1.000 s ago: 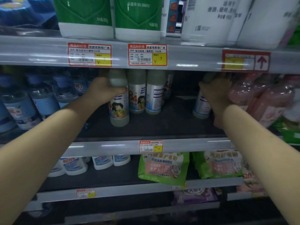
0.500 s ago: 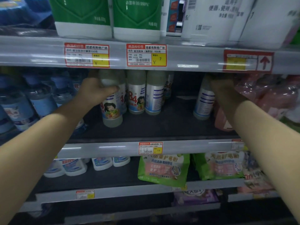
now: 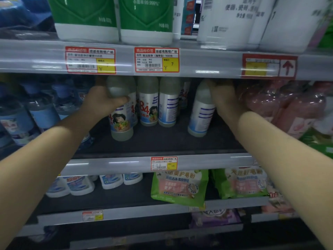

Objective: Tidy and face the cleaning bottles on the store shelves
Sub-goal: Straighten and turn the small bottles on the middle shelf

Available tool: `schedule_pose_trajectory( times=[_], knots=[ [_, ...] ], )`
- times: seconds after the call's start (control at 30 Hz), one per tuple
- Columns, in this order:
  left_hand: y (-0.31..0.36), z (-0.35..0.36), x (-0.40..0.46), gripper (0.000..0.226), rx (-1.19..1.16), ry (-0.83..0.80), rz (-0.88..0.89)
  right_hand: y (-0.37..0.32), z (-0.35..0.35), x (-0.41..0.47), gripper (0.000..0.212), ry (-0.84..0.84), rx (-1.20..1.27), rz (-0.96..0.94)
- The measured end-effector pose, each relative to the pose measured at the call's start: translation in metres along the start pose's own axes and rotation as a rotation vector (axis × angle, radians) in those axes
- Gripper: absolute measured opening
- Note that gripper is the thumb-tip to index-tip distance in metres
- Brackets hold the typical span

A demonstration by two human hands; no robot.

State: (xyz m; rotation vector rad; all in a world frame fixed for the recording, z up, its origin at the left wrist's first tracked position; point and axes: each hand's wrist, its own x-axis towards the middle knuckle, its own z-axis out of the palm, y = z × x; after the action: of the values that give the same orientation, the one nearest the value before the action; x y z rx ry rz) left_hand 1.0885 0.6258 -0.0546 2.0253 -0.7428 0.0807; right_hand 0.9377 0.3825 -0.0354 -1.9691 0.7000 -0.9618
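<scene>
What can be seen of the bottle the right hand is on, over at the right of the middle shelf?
The bottle is pale and translucent with a white-and-blue label whose text side, blue lines of print, faces out rather than the picture front. It leans, top tilted right, base on the dark middle shelf, apart from the row of like bottles to its left. The right hand grips its upper part, hiding the cap. Pink bottles stand just to its right.
</scene>
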Motion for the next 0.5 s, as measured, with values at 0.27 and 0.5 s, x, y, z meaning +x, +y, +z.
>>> schedule_pose_trajectory(
  times=[0.27,0.5],
  knots=[
    [0.002,0.0,-0.001,0.034,0.052,0.007,-0.029,-0.036,0.04,-0.037,0.031,-0.102,0.313,-0.024],
    [0.006,-0.001,-0.004,0.031,0.06,-0.013,-0.007,-0.057,0.066,-0.052,0.032,-0.199,0.324,-0.044]
  ],
)
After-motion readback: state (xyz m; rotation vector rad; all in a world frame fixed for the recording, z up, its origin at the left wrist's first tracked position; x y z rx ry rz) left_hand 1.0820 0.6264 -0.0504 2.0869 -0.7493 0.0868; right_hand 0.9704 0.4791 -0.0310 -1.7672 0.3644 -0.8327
